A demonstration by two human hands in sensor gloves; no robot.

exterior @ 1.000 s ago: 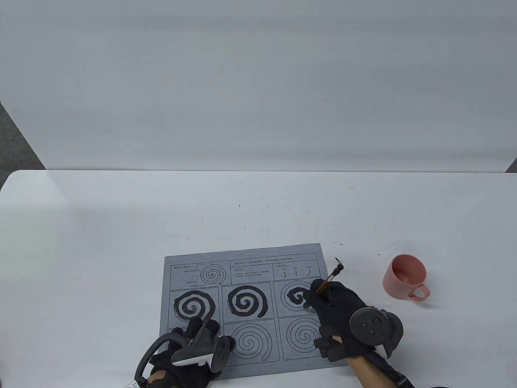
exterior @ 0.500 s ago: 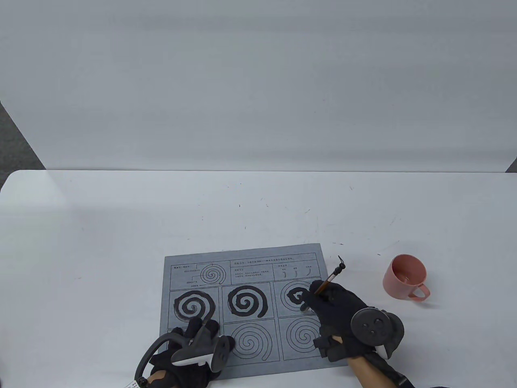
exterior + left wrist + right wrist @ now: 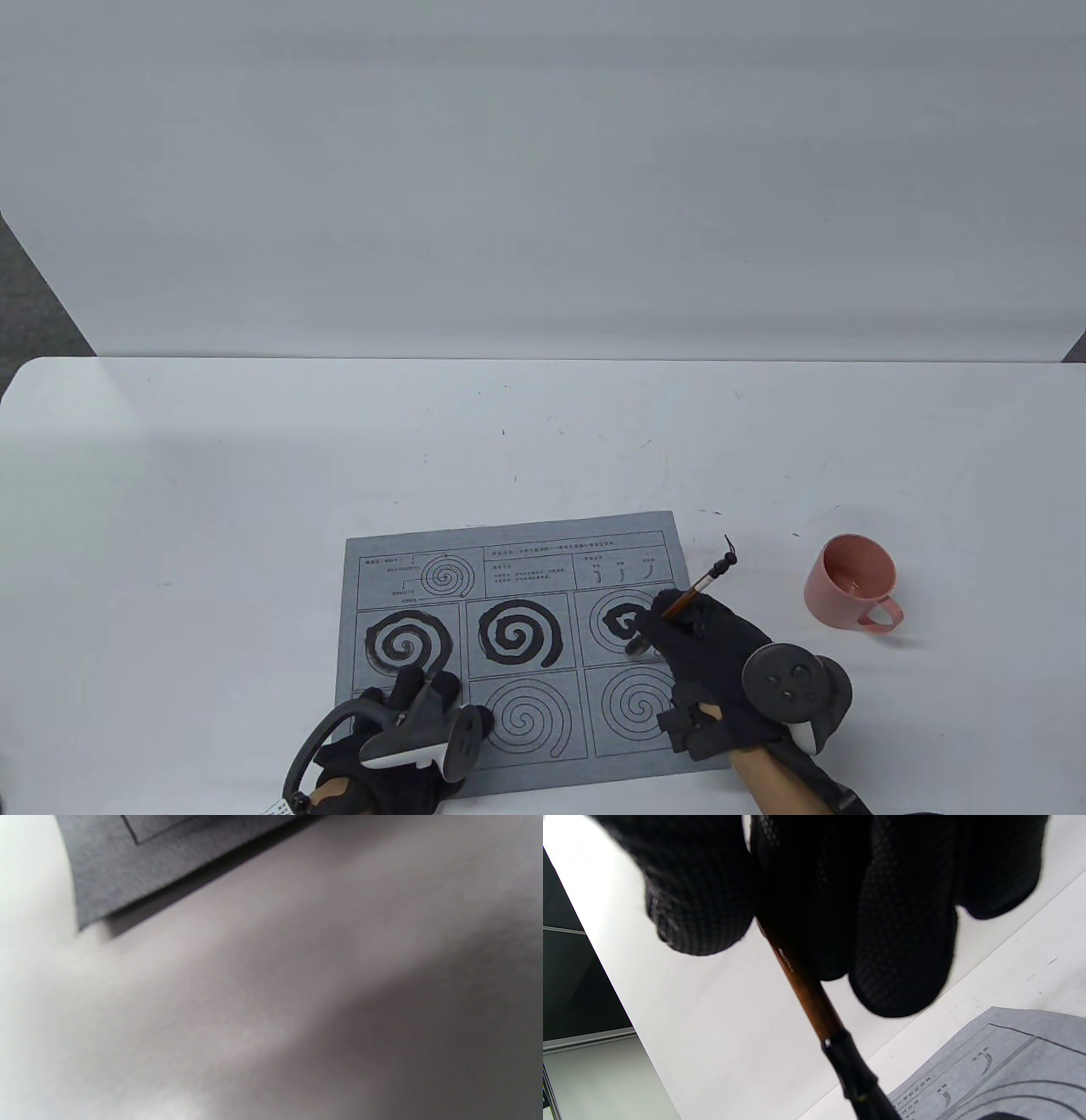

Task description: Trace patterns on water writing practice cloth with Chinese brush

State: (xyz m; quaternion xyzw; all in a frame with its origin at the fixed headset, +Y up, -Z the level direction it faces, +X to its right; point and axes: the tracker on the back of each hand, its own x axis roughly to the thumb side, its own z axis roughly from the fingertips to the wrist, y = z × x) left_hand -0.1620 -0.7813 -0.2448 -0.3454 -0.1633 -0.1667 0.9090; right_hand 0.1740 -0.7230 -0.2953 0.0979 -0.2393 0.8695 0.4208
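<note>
A grey water writing cloth (image 3: pixel 441 552) lies on the white table with printed spirals; the two upper left ones (image 3: pixel 407 641) are painted black, the upper right one (image 3: pixel 618 624) is partly painted. My right hand (image 3: pixel 708 658) grips the brown-handled brush (image 3: pixel 704 584) and its tip is at that upper right spiral. In the right wrist view the gloved fingers (image 3: pixel 903 942) hold the brush shaft (image 3: pixel 806 988) above the cloth (image 3: pixel 1022 1056). My left hand (image 3: pixel 399 739) rests on the cloth's near left corner, whose edge shows in the left wrist view (image 3: pixel 127 870).
A pink cup (image 3: pixel 853 592) with water stands on the table to the right of the cloth. The white table (image 3: pixel 339 441) stretches far behind the cloth. A white wall rises behind the table.
The brush's upper end has tilted slightly to the right and my right hand has shifted a little right. The left hand has not moved.
</note>
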